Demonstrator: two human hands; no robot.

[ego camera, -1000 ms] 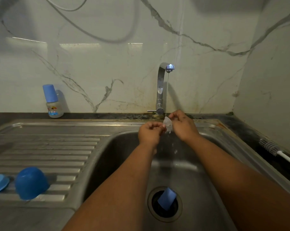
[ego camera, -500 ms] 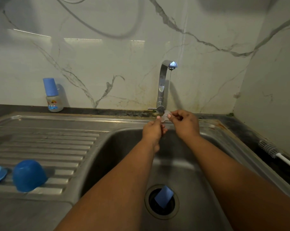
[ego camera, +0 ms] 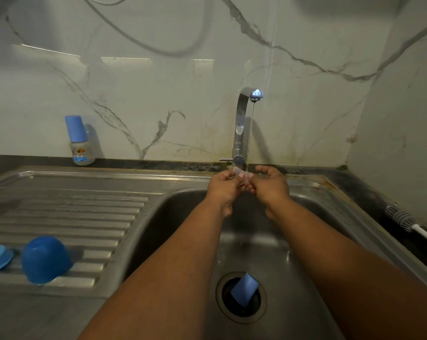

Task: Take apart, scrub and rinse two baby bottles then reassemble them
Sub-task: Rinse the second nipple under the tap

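Pinching clear teat (ego camera: pixel 240 173) between left hand (ego camera: pixel 226 186) and right hand (ego camera: pixel 269 184) under tap (ego camera: pixel 242 123) trickle so runoff drops into sink (ego camera: pixel 305 241), presumably rinsing.

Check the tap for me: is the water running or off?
Running. A thin stream falls from the tap spout to the clear teat, which the left hand and right hand pinch over the sink.
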